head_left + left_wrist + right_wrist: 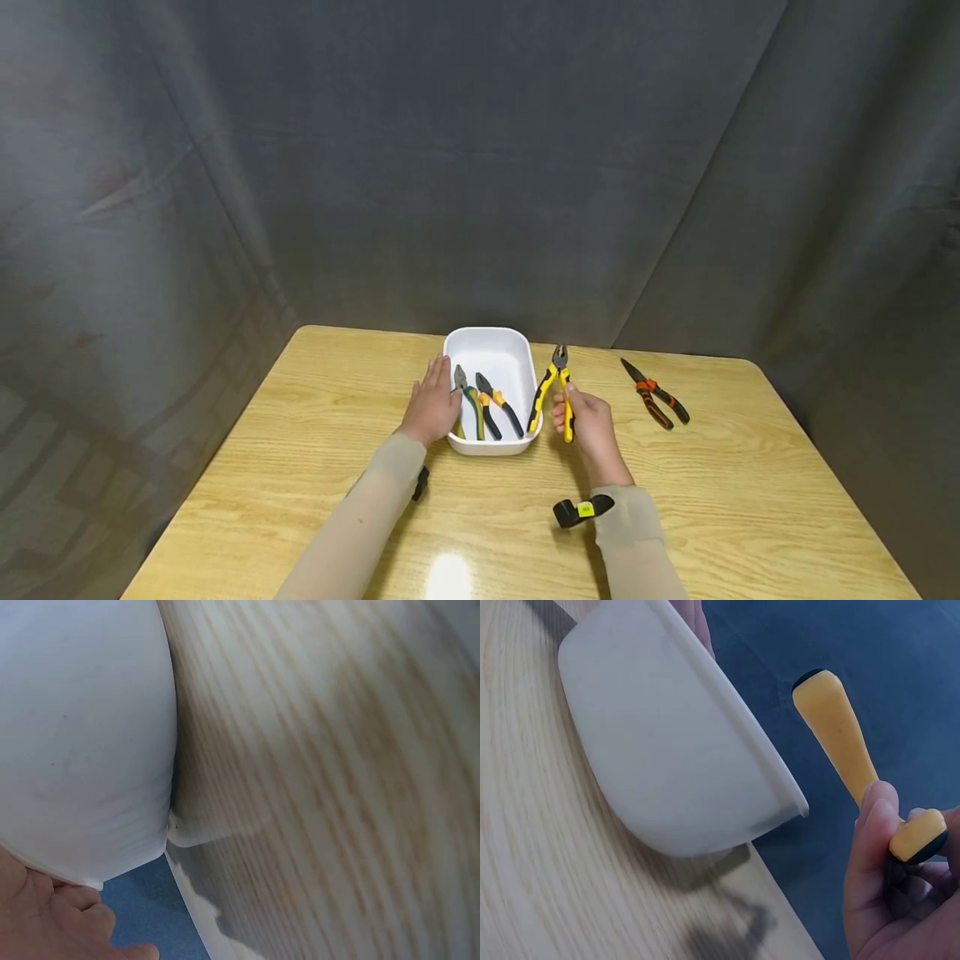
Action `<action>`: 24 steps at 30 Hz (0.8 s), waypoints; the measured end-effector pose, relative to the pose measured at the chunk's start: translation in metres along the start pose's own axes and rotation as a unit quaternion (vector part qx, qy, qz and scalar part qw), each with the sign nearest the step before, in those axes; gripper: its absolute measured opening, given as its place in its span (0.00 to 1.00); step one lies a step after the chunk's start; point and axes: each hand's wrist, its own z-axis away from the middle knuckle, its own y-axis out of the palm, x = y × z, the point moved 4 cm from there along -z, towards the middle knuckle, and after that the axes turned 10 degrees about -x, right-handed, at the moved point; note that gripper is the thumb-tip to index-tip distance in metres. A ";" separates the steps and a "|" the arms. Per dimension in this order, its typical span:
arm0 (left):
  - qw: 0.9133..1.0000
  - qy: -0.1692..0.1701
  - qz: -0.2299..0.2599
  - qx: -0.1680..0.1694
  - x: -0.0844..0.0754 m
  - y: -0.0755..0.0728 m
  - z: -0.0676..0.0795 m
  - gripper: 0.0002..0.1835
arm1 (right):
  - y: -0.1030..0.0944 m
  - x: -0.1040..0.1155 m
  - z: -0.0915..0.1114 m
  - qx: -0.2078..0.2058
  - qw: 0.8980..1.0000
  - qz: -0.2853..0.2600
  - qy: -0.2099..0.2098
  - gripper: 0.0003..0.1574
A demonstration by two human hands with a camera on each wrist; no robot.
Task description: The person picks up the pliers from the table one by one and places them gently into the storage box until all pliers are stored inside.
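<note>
My right hand grips one handle of yellow-and-black combination pliers, held beside the container's right rim. Their jaws point up and away, and the handles are spread. In the right wrist view, thumb and fingers close round one yellow handle end while the other sticks out. Fairly straight fingers of my left hand rest along the left rim of a white rectangular container. Inside it lie green-handled pliers and orange-and-black pliers, side by side. The left wrist view shows the container's outer wall above the fingers.
Red-and-black long-nose pliers lie on the wooden table to the right of my right hand. Dark grey cloth hangs behind the table and along both sides.
</note>
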 end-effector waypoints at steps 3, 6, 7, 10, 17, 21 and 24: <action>1.000 0.000 0.000 0.001 0.000 0.001 0.000 0.35 | 0.005 0.002 0.001 0.005 1.000 0.002 -0.008 0.31; 1.000 0.000 0.000 0.001 0.001 0.002 -0.001 0.35 | 0.010 0.004 0.002 0.013 1.000 0.002 -0.007 0.30; 1.000 0.001 -0.001 0.000 0.001 0.003 -0.001 0.35 | 0.012 0.005 0.002 0.016 1.000 0.004 -0.009 0.30; 1.000 0.002 -0.003 -0.005 0.002 0.003 -0.001 0.35 | 0.017 0.007 0.001 0.020 1.000 0.004 -0.009 0.30; 1.000 0.003 -0.005 -0.004 0.002 0.001 -0.001 0.35 | 0.026 0.008 0.000 0.023 1.000 0.009 -0.007 0.30; 1.000 0.004 -0.007 -0.005 0.001 0.001 -0.001 0.35 | 0.032 0.011 0.000 0.026 0.999 0.012 -0.020 0.30; 1.000 0.004 -0.009 -0.003 0.001 0.001 0.000 0.35 | 0.036 0.013 0.000 0.028 0.999 0.012 -0.027 0.30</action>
